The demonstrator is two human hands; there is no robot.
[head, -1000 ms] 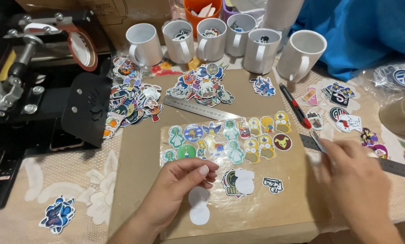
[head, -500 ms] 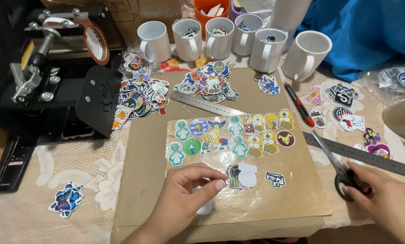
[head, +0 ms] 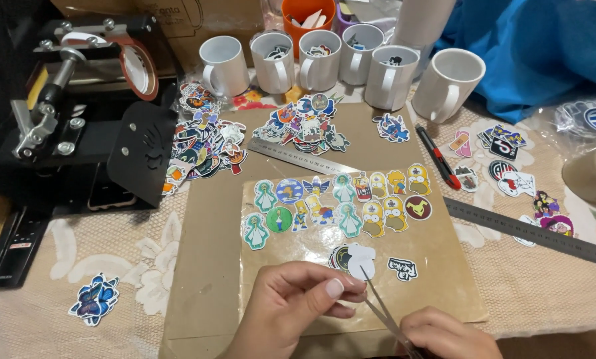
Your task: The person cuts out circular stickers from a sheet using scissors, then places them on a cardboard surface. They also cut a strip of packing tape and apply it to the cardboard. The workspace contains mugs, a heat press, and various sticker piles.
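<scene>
Head view: you are pinching a white sticker [head: 362, 261] between the thumb and fingers of your left hand [head: 291, 307], holding it over the near part of the cardboard sheet [head: 205, 266], just below the rows of stickers [head: 341, 206]. Your right hand [head: 444, 336] is gripping scissors [head: 386, 311] at the cardboard's near edge, fingers curled shut on the handles, blades slightly parted with tips touching the white sticker. Bare cardboard is lying open to the left of your hands. A steel ruler [head: 531, 233] is crossing the cardboard's right edge; mugs [head: 324, 63] are lining its far edge.
</scene>
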